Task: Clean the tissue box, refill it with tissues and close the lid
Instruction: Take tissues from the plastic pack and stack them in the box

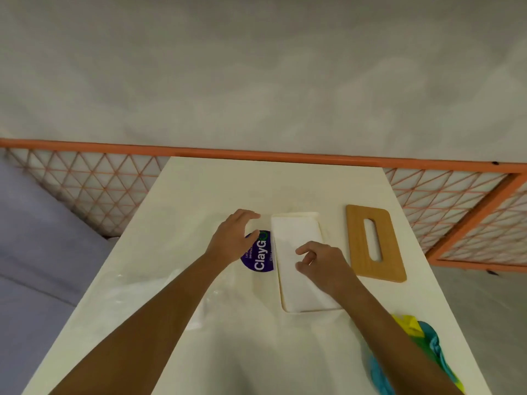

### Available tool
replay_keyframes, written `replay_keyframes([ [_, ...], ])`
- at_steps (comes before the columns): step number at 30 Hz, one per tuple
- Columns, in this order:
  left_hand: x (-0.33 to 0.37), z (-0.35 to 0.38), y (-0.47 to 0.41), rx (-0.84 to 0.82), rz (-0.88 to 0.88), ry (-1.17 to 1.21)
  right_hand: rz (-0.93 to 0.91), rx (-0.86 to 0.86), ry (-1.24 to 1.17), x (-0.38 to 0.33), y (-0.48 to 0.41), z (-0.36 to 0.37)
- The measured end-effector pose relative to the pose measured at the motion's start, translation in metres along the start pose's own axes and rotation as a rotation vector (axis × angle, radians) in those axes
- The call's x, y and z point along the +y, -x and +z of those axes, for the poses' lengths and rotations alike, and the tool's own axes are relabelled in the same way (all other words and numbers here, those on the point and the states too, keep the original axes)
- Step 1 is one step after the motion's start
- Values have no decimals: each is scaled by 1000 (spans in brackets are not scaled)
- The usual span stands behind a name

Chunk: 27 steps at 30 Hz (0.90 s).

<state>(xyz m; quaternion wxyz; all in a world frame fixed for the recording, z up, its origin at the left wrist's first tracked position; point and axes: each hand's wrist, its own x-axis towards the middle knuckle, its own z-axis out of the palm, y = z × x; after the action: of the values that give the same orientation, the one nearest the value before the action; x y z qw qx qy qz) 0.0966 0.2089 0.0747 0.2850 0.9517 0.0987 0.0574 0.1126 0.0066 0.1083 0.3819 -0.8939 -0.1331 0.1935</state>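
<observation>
Reaching forward, the right hand (pixel 322 266) curls loosely over the tissues (pixel 299 260); the left hand (pixel 231 238) spreads wide.

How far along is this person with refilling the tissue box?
Well past halfway, it seems. White tissues already fill the open tissue box. The right hand rests on the stack, apparently pressing it flat, while the left hand hovers over the clear wrapper beside the box. Left to do: the wooden lid still lies apart on the table. Whether the cleaning is done cannot be told; a cloth lies nearby.
</observation>
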Motion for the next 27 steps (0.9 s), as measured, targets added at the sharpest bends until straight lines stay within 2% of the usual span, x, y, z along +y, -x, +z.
replay_keyframes([
  [5,-39,-28,35,25,-54,1,-34,-116,-11,-33,-3,48],
  [13,-118,-56,107,-43,-199,5,75,-267,-97,-49,-5,122],
  [17,-140,-60,134,-173,-309,44,168,-292,-197,-46,-14,148],
  [22,-165,-47,152,-350,-308,-101,396,-262,-461,-38,-25,181],
  [24,-170,-38,155,-363,-294,-152,411,-274,-432,-39,-24,192],
  [27,-173,-25,155,-333,-274,-213,370,-269,-238,-46,-21,205],
])
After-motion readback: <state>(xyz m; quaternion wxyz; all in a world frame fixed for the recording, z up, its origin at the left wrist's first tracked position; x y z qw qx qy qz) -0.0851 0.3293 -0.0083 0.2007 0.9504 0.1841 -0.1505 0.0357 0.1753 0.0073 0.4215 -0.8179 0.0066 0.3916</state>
